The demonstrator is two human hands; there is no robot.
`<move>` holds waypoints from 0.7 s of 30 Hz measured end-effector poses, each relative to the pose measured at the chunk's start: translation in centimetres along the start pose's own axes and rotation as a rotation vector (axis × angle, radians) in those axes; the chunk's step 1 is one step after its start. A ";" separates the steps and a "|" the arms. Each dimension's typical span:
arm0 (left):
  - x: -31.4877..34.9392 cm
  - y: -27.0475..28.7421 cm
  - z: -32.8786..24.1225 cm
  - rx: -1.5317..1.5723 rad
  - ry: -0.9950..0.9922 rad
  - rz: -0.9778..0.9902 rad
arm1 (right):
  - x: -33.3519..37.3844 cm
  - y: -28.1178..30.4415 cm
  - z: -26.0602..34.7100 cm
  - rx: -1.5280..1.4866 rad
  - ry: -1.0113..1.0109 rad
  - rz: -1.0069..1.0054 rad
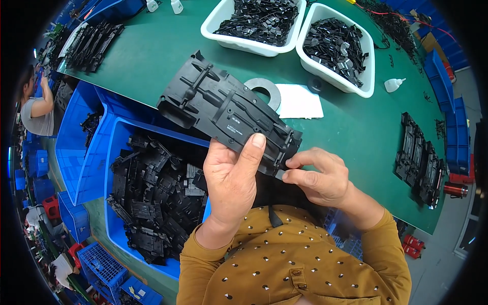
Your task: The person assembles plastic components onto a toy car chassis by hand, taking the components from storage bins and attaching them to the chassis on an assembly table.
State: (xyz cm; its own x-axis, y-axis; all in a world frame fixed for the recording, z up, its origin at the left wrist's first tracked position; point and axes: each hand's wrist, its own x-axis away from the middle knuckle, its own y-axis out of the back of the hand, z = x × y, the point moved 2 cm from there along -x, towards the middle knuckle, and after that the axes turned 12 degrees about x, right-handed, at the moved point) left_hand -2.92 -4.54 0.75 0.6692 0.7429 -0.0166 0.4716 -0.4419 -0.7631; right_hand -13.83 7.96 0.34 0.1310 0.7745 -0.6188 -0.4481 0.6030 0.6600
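A long black moulded plastic chassis plate [229, 109], with raised ribs and shafts on its face, is tilted above the near edge of the green table. My left hand [231, 178] grips its lower edge, thumb on the face and fingers underneath. At the plate's right end, my right hand [320, 178] is closed in a pinch, thumb and forefinger touching the corner. Whatever sits between those fingertips is too small to make out. Behind the plate, a grey ring like a tape roll [264, 91] lies beside a white paper pad [301, 101].
Two white tubs, a left one [274, 50] and a right one [370, 76], hold small black parts. A blue bin [109, 188] below left is piled with black plates. More plates [419, 157] lie at right. A white dropper bottle [393, 85] stands nearby. A person [38, 109] sits far left.
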 end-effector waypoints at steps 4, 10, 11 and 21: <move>0.1 0.0 0.1 0.005 0.000 -0.009 | 0.0 0.0 0.0 -0.004 -0.009 0.010; 0.2 0.2 0.2 -0.015 -0.001 0.000 | -0.3 0.2 0.2 0.000 -0.030 0.050; 0.2 0.3 0.3 -0.012 -0.012 0.014 | -0.3 0.2 0.2 0.000 -0.030 0.050; 0.0 0.5 0.7 0.017 -0.036 0.011 | -0.3 0.2 -0.2 0.018 -0.043 0.057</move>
State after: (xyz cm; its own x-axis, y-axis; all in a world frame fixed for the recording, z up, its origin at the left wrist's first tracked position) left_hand -3.07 -4.38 -0.09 0.6533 0.7555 -0.0483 0.4539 -0.4419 -0.7738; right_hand -14.08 7.80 0.56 0.1437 0.8149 -0.5615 -0.4403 0.5608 0.7012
